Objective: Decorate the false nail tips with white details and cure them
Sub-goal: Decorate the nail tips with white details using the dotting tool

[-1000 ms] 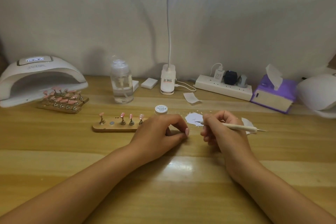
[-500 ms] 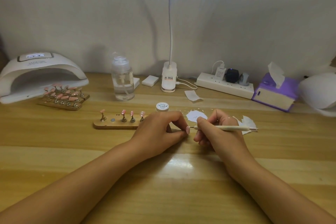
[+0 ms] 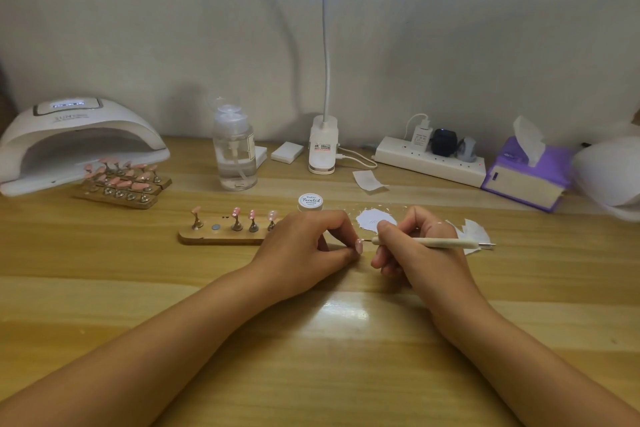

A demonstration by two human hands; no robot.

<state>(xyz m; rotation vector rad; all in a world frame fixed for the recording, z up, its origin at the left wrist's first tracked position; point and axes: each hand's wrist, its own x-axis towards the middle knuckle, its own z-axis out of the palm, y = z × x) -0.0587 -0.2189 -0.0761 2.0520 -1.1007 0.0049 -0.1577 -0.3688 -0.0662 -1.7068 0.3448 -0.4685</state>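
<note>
Now the left hand (image 3: 304,248) pinches the pink nail tip (image 3: 358,246) near centre; the right hand (image 3: 420,262) grips the dotting pen (image 3: 436,242) beside it; best keep wrists planted, dab lightly.

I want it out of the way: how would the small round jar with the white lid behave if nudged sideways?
The small round jar with the white lid sits low and wide, so it would probably slide, not tip. The glossy wooden table reflects light, so it may skid easily. On its side, its round shape could roll.
</note>
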